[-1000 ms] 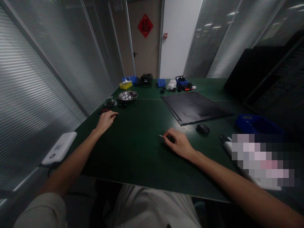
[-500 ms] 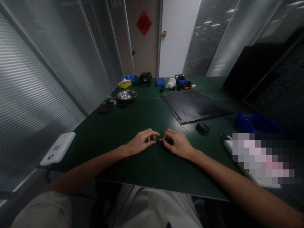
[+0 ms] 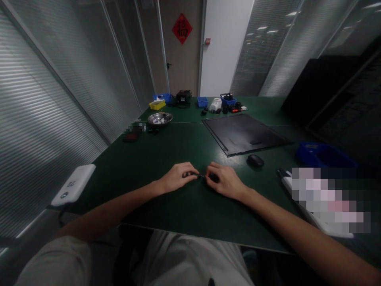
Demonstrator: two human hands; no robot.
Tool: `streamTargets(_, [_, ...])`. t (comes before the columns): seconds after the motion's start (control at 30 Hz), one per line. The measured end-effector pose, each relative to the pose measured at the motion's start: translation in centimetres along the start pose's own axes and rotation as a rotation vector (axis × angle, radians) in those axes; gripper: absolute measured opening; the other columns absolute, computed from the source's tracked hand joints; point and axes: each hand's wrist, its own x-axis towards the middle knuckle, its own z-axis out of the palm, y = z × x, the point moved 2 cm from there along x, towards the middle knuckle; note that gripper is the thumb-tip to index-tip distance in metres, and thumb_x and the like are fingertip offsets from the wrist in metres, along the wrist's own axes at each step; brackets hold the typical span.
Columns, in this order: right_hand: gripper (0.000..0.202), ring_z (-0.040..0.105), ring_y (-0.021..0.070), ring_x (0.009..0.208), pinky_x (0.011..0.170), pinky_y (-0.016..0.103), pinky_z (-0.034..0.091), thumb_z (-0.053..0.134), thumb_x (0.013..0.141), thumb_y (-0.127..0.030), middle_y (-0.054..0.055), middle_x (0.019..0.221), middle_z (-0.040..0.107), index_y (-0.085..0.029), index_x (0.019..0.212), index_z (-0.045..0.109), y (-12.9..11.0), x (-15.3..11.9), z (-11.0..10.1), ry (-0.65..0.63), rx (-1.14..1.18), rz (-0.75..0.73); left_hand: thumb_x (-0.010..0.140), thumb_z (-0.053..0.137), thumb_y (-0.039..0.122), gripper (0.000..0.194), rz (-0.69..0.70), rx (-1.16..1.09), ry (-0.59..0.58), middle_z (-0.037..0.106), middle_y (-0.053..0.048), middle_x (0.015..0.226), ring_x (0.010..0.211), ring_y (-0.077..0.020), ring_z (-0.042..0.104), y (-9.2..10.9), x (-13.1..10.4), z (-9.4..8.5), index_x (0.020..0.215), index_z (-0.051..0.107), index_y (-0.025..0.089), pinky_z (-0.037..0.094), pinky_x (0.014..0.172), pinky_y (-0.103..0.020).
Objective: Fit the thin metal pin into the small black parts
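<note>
Over the green table (image 3: 175, 147), my left hand (image 3: 178, 176) is closed, with thumb and fingertips pinching a small dark part (image 3: 193, 174). Facing it from the right, my right hand (image 3: 223, 178) has its thumb and fingers curled together in a pinch. A thin, shiny metal piece (image 3: 203, 176) bridges the narrow gap between the fingertips of both hands. It is too small to name, and the curled right fingers hide what they grip.
A black mouse (image 3: 255, 161) and a large black mat-like panel (image 3: 244, 133) lie beyond my right hand. Farther right is a blue bin (image 3: 324, 155). A metal bowl (image 3: 160, 119) holds small pieces at back left. A white device (image 3: 74, 184) sits at the left edge.
My left thumb and fingers have closed together around the small part, whose green side showed between them before. My right hand stays almost in place. The view has shifted slightly.
</note>
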Motion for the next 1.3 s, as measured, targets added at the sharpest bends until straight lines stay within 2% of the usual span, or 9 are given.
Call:
streamTargets(0.47, [0.012, 0.058, 0.0151, 0.074, 0.065, 0.028, 0.033, 0.054, 0.101, -0.030, 0.003, 0.098, 0.064, -0.021, 0.099, 0.062, 0.1, -0.2, 0.7, 0.031, -0.028, -0.041, 0.094, 0.073, 0.029, 0.019, -0.058, -0.044, 0.026, 0.065, -0.004, 0.094, 0.075, -0.0126, 0.057, -0.5, 0.4, 0.0, 0.107, 0.080, 0.018, 0.043, 0.067, -0.025])
streamTargets(1.1, [0.014, 0.058, 0.0158, 0.076, 0.065, 0.029, 0.034, 0.053, 0.103, -0.031, 0.003, 0.098, 0.064, -0.021, 0.101, 0.062, 0.1, -0.1, 0.9, 0.003, -0.058, -0.071, 0.093, 0.074, 0.035, 0.024, -0.062, -0.013, 0.027, 0.067, -0.005, 0.091, 0.076, -0.0146, 0.058, -0.7, 0.5, -0.2, 0.111, 0.082, 0.020, 0.043, 0.069, -0.026])
streamTargets(1.3, [0.014, 0.059, 0.0155, 0.076, 0.065, 0.028, 0.034, 0.052, 0.103, -0.031, 0.003, 0.097, 0.064, -0.021, 0.102, 0.062, -0.3, 0.2, 1.2, 0.017, -0.083, -0.092, 0.091, 0.076, 0.030, 0.021, -0.068, -0.023, 0.026, 0.067, -0.004, 0.090, 0.075, -0.0140, 0.058, -0.5, 0.6, -0.1, 0.109, 0.082, 0.020, 0.043, 0.068, -0.026])
